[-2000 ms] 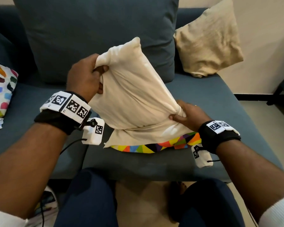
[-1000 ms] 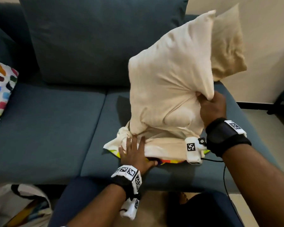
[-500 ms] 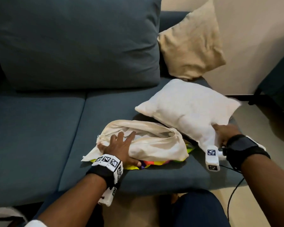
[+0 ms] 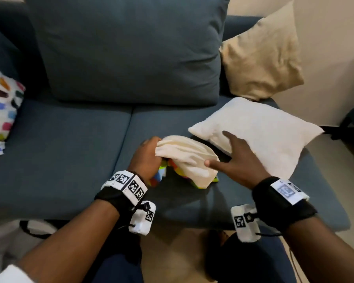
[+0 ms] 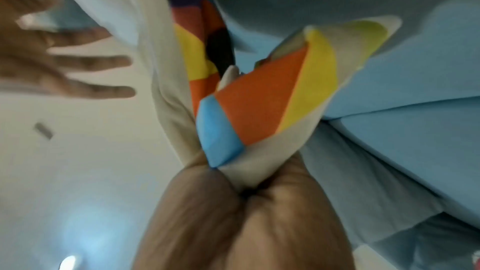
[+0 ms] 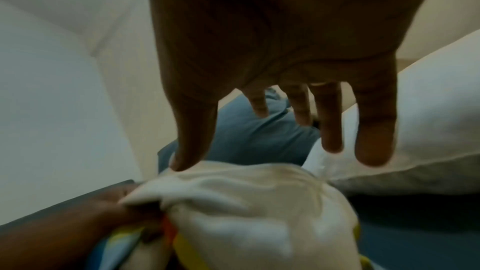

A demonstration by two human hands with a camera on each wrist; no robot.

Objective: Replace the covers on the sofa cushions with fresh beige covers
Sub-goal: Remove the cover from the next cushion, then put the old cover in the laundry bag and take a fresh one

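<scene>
Cushion insert (image 4: 260, 137) now lies bare on the sofa (image 4: 55, 152), right hand (image 4: 238, 162) off it, fingers spread, while left hand (image 4: 146, 158) grips the stripped colourful cover (image 4: 187, 158), so recovering comes next

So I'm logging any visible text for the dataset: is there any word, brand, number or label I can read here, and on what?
No readable text anywhere.
Left wristband: black-and-white square code markers only, no letters.
Right wristband: a blurred marker, unreadable.
Wrist cameras: square code markers only.
</scene>
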